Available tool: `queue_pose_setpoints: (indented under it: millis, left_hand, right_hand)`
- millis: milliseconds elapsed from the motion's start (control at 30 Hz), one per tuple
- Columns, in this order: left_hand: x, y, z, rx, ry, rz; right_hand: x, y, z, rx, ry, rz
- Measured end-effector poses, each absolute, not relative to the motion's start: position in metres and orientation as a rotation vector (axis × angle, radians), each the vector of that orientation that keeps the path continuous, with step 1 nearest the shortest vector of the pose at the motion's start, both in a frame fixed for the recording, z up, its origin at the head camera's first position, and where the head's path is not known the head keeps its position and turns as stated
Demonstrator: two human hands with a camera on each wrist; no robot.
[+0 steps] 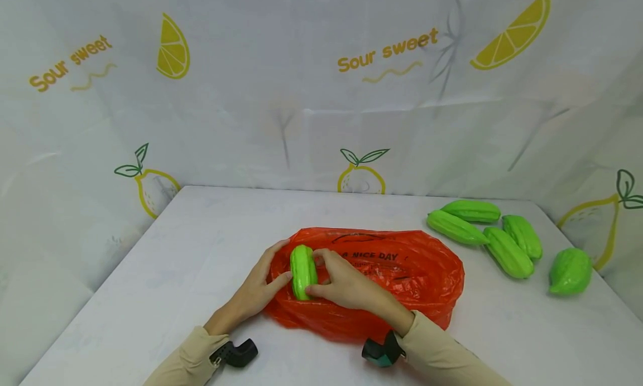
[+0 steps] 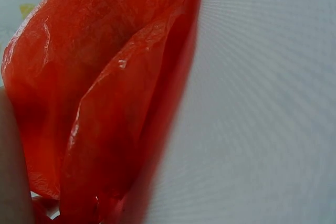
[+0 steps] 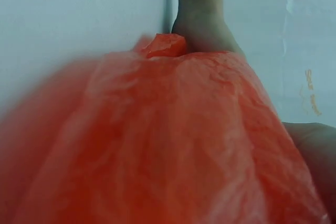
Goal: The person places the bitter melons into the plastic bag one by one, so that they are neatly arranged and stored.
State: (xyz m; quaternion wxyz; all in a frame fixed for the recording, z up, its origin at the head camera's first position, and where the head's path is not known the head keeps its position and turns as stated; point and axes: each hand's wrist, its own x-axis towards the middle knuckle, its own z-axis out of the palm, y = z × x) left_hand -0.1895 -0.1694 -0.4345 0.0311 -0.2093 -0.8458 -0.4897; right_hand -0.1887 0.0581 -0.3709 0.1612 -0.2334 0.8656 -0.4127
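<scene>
In the head view, my right hand (image 1: pixel 346 280) pinches a ridged green gourd (image 1: pixel 303 269) between thumb and fingers. The gourd stands lengthwise over the left end of an open red plastic bag (image 1: pixel 427 280) with black lettering. My left hand (image 1: pixel 258 283) holds the bag's left end, its thumb reaching over the rim toward the gourd and its fingers along the bag's outer edge. Red plastic (image 2: pixel 115 87) fills much of the left wrist view, with a finger (image 2: pixel 11 161) at the left edge. In the right wrist view the bag (image 3: pixel 168 135) hides most of the right hand's work.
Several more ridged green gourds (image 1: pixel 457 227) lie grouped at the back right of the white table (image 1: pixel 201 230). Apart from them sits a rounder green fruit (image 1: pixel 571 271) near the right edge. A lemon-printed cloth (image 1: pixel 261 96) hangs behind the table.
</scene>
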Motion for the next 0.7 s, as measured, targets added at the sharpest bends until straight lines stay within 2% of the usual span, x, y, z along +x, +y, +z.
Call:
queue_pose_setpoints:
  millis: [700]
  left_hand:
    - [-0.1911,-0.1698,-0.4352,-0.668,-2.578,-1.525]
  right_hand:
    - [-0.1833,0.0555,-0.3717,-0.763,2.575,-1.085]
